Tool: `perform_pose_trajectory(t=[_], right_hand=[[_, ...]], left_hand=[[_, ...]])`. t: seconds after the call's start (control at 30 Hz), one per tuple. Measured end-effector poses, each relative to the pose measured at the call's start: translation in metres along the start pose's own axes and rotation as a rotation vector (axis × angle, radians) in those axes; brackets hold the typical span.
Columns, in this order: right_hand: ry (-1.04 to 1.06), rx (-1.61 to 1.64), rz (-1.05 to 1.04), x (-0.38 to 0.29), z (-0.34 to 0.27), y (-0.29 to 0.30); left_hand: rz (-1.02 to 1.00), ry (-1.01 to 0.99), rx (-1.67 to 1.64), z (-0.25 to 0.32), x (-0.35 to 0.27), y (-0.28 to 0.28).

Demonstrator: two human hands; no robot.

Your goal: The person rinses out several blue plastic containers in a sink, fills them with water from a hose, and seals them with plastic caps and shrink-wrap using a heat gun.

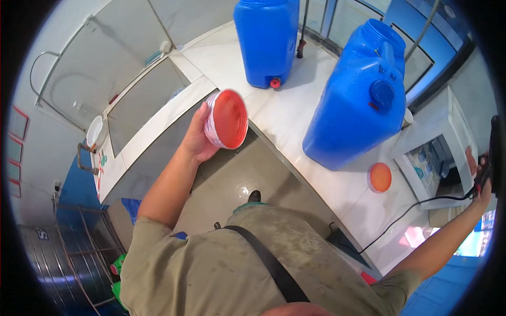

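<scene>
In the upper middle of the head view my left hand (pixel 201 138) holds a round red screw cap (pixel 230 118) with white printed wrapping around its side, its open-looking face towards the camera. At the far right edge my right hand (pixel 482 189) grips a black corded handheld device (pixel 492 158), partly cut off by the rim, so its kind is unclear. Between the hands, a large blue plastic jug (pixel 352 106) with an uncapped wide mouth and a blue side cap stands on the white counter. A second orange-red cap (pixel 380 177) lies beside its base.
Another blue jug (pixel 267 39) with a small red spout stands farther back. A tiled sink basin (pixel 146 102) is at left, a white bowl (pixel 95 131) on its end. A white open-fronted cabinet (pixel 431 158) stands right. The black cord (pixel 411 209) crosses the counter (pixel 276 110).
</scene>
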State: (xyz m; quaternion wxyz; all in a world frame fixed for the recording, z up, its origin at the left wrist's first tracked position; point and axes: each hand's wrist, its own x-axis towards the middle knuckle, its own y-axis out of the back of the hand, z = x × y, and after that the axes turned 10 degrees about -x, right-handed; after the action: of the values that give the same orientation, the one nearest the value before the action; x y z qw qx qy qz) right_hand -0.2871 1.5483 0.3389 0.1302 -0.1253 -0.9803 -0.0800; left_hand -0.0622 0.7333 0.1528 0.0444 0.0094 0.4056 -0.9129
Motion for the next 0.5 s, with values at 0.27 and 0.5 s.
perform_pose_trajectory(t=[0.27, 0.5], right_hand=[[0.405, -0.004, -0.195, -0.318, -0.020, -0.149], [0.396, -0.385, -0.232, -0.394, -0.018, -0.245]], left_hand=[[-0.326, -0.292, 0.475, 0.022, 0.030, -0.086], [-0.483, -0.558, 0.623, 0.014, 0.054, -0.101]])
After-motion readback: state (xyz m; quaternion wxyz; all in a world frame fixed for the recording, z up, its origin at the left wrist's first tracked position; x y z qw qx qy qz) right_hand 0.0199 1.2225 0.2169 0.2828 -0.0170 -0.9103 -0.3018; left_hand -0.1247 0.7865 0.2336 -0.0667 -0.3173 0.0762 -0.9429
